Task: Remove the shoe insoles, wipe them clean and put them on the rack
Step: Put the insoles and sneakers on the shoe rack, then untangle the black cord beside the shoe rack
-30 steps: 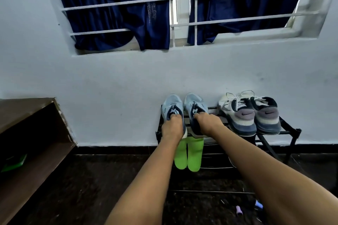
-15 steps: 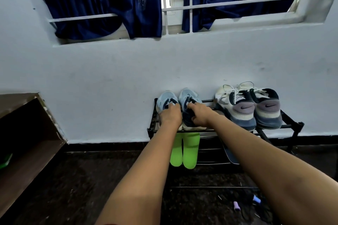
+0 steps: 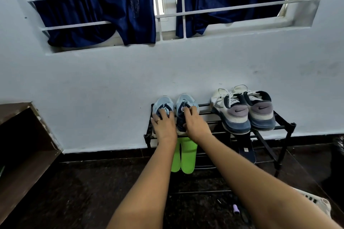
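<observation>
Grip: left hand (image 3: 163, 124) lies over left blue shoe (image 3: 162, 103), fingers at its opening, hold unclear. Right hand (image 3: 193, 122) pinches right blue shoe (image 3: 186, 99) at the tongue. Both shoes sit at the left end of the rack (image 3: 279, 127), toes to the wall, heels nearest the hands. Green insoles (image 3: 184, 156) hang just below.

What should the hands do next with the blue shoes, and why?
Probably let go and draw back. The left hand and right hand each grip one of the blue shoes, which already sit side by side on the top bars of the rack. The green insoles are already on the rack beneath them, so little seems left to do here.
</observation>
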Demonstrator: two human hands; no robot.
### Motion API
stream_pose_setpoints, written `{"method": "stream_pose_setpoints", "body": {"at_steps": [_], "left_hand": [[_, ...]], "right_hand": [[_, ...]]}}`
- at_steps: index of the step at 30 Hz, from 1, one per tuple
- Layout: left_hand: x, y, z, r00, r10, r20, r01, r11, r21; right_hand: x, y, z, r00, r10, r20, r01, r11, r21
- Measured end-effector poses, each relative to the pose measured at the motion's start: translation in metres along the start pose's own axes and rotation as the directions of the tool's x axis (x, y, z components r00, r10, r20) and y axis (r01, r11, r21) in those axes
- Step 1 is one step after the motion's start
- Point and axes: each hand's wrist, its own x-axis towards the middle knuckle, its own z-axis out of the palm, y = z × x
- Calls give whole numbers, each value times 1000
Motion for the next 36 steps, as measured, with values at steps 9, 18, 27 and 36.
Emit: {"method": "stream_pose_setpoints", "body": {"at_steps": [9, 18, 27, 36], "left_hand": [[-96, 21, 83, 981, 100, -164, -117, 989, -96], [-151, 59, 156, 777, 224, 588, -37, 949, -312], [-143, 54, 198, 464, 350, 814, -45, 927, -373], [-144, 63, 221, 416, 348, 840, -17, 927, -375]], "right_hand": [[-120, 40, 69, 990, 118, 79, -128, 982, 141], [-219, 120, 151, 644, 500, 579, -495, 850, -184], [-252, 207, 226, 485, 503, 715, -519, 824, -227], [-261, 237, 252, 401, 558, 727, -568, 774, -281]]}}
